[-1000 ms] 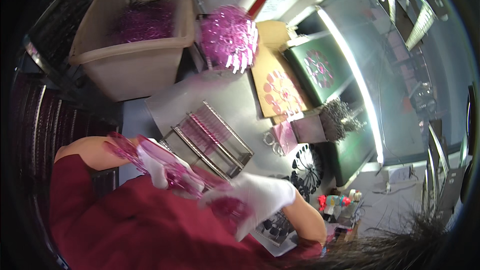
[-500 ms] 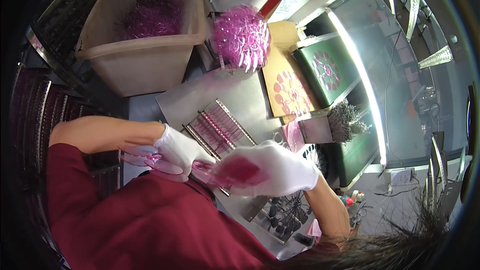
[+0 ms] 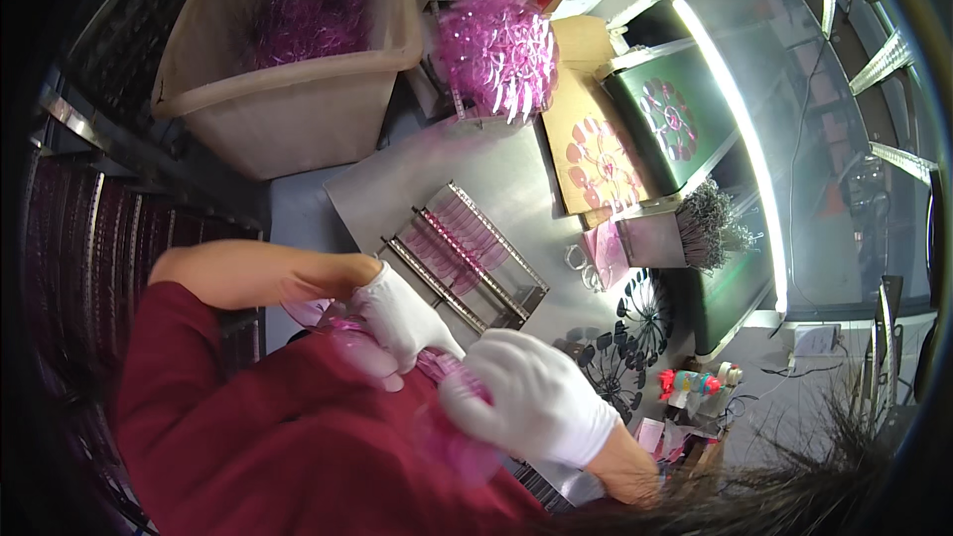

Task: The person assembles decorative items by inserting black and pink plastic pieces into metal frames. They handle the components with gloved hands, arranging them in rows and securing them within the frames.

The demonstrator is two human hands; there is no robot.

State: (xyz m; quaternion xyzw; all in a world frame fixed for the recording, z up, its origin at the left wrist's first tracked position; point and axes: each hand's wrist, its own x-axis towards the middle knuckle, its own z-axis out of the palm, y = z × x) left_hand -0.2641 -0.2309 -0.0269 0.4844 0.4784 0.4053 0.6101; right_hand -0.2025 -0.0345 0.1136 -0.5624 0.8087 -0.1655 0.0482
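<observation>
The left hand [image 3: 402, 323], white-gloved, has its fingers curled tight around a bundle of pink strips [image 3: 437, 367]. The right hand [image 3: 536, 397] closes over the same bundle just beside them. A metal rack [image 3: 467, 258] lies beyond the fingertips.

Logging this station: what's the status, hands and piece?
Left hand and right hand, both gloved, closed on pink plastic pieces. Metal rack just beyond. Nothing blocking.

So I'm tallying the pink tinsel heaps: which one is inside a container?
The heap at upper left, lying in the beige tub. The other fluffy pink bunch stands in the open, right of the tub.
</observation>
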